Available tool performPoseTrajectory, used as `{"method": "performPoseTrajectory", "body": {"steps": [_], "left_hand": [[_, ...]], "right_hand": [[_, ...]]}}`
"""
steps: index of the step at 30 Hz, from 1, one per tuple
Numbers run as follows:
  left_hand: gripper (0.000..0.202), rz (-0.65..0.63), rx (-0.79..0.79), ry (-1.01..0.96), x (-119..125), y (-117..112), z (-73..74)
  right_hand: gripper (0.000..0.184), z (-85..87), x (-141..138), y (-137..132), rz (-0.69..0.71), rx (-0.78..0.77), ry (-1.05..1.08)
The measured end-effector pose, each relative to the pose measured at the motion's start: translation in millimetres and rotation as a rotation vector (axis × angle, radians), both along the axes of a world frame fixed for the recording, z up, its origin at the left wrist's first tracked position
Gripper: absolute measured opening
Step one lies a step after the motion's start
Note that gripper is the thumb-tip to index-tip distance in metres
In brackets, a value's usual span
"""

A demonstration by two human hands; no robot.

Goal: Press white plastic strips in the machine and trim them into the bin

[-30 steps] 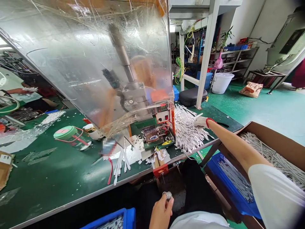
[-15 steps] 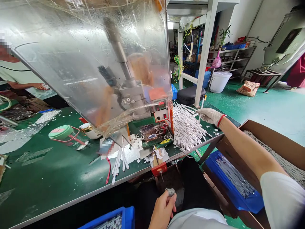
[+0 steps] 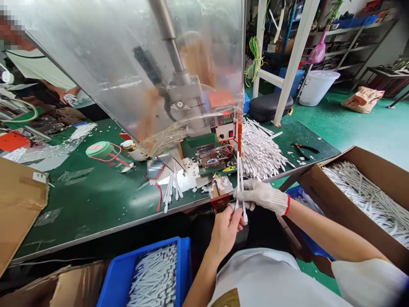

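In front of my body, my right hand (image 3: 263,197), in a white knit glove with a red cuff, is closed around a couple of short white cables (image 3: 238,172) that stand nearly upright. Just below and to the left, my bare left hand (image 3: 223,232) has its fingers closed at the lower ends of these cables, with a greyish wrap on one fingertip. A big pile of similar white cables (image 3: 260,149) lies on the green bench beside the machine. Several more cables (image 3: 172,189) rest at the bench's front edge.
A press behind a clear shield (image 3: 128,85) stands over the bench (image 3: 73,200). Pliers (image 3: 305,150) lie to the right. A cardboard box (image 3: 315,187) and a blue bin (image 3: 183,264) hold cables. Another person's hands (image 3: 68,94) are at the far left.
My right hand has come from the cable pile back to my left hand, bringing white cables. My left hand has closed on their lower ends. The view has shifted.
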State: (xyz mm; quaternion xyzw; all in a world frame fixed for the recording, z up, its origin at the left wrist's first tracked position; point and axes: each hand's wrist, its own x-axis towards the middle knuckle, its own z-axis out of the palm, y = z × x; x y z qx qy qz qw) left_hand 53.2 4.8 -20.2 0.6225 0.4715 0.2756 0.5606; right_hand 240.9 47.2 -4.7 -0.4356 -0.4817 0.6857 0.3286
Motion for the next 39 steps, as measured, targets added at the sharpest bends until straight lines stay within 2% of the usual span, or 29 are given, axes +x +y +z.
{"method": "performPoseTrajectory", "body": {"steps": [5,9,15,21,27,33,36,39], "left_hand": [[0.050,-0.058,-0.245,-0.171,-12,-8,-14.8],[0.056,-0.020,-0.421,-0.330,-16,-13,-18.9],[0.044,0.089,-0.423,-0.291,-17,-15,-19.9],[0.050,0.091,-0.450,-0.271,-17,-14,-23.1],[0.052,0.098,-0.448,-0.310,-17,-11,-22.3],[0.051,0.140,-0.424,-0.348,-20,0,-19.5],[0.051,0.186,-0.435,-0.367,-21,12,-18.4],[0.054,0.212,-0.446,-0.372,-20,23,-17.3]], "right_hand": [[0.039,15.2,-6,3,-0.025,0.046,-0.038],[0.031,11.1,-12,0,-0.002,0.073,-0.161],[0.024,-3.7,-23,-4,-0.010,0.082,-0.188],[0.019,-7.1,-26,-5,-0.026,0.079,-0.218],[0.036,-13.0,-27,3,-0.048,0.020,-0.090],[0.048,-10.9,-33,34,-0.008,0.074,-0.084],[0.044,-23.0,-39,57,0.010,0.003,0.042],[0.038,-40.0,-48,76,-0.048,-0.134,0.164]]}}
